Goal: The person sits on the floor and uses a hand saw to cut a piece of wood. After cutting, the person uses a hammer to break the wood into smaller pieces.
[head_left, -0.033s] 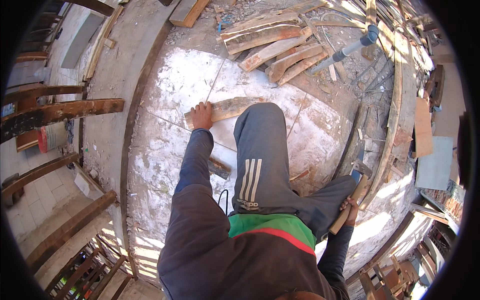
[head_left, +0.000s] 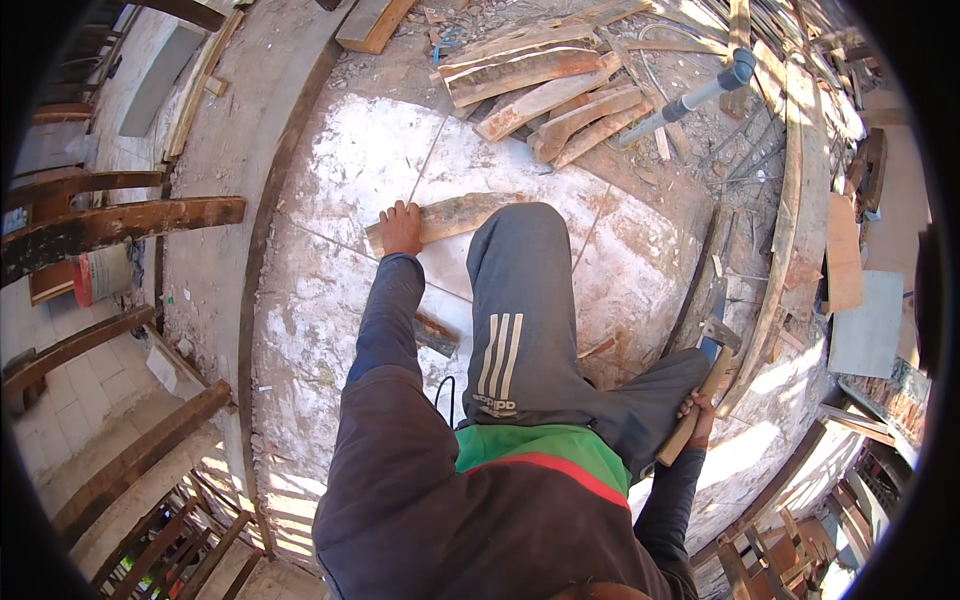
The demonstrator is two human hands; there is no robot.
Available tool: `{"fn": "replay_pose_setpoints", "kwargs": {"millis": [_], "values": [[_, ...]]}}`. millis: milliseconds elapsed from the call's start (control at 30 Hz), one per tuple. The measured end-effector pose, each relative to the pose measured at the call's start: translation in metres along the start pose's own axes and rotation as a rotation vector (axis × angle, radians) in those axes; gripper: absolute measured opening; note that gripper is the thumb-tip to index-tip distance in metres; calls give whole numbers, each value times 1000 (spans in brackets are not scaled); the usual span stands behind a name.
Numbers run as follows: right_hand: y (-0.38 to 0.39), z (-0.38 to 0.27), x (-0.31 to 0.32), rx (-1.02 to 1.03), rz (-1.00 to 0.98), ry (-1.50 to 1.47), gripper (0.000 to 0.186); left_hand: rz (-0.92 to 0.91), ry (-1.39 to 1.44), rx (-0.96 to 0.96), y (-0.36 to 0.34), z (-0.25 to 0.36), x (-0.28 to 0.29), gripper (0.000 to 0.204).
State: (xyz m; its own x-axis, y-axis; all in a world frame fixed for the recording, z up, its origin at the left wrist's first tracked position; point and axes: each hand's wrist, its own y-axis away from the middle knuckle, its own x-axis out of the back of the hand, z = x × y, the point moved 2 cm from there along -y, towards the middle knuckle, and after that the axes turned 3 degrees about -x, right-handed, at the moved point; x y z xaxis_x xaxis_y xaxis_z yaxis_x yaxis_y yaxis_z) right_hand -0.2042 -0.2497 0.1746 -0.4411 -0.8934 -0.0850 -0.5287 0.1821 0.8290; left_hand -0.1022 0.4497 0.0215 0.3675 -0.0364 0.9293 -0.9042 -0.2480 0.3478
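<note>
My left hand (head_left: 401, 228) rests over the left end of a rough piece of wood (head_left: 462, 216) lying on the white-stained floor, its fingers curled over the far edge. My knee hides the right end of that wood. Beside my bent right leg, my right hand (head_left: 697, 418) is closed round the wooden handle of a hammer (head_left: 718, 370). The hammer's metal head points away from me. A shorter dark wood block (head_left: 436, 334) lies near my left forearm, which partly covers it.
Beyond the floor patch lies a pile of split wood (head_left: 560, 95). A grey pipe (head_left: 690, 100) sticks up to its right. Long timbers (head_left: 790, 220) run along the right side. On the left are a concrete ledge (head_left: 215, 250) and several dark beams (head_left: 140, 220).
</note>
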Motion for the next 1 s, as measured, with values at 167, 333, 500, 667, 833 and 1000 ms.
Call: {"fn": "replay_pose_setpoints", "kwargs": {"millis": [167,333,500,667,833,1000], "values": [[3,2,-4,12,29,23,14,-93,365,-70,-3,-1,42,55],[-19,3,-8,1,-22,-6,23,6,746,-101,-21,-47,65,41],[-21,8,0,15,-22,-54,22,-116,1113,-7,-14,-54,110,34],[-15,7,2,47,-21,-110,16,-428,1647,68,23,-36,134,57],[-16,9,3,71,-47,-171,14,-671,2402,-242,50,21,167,79],[-20,14,6,84,-91,-242,18,-849,2559,-341,71,75,212,95]]}}
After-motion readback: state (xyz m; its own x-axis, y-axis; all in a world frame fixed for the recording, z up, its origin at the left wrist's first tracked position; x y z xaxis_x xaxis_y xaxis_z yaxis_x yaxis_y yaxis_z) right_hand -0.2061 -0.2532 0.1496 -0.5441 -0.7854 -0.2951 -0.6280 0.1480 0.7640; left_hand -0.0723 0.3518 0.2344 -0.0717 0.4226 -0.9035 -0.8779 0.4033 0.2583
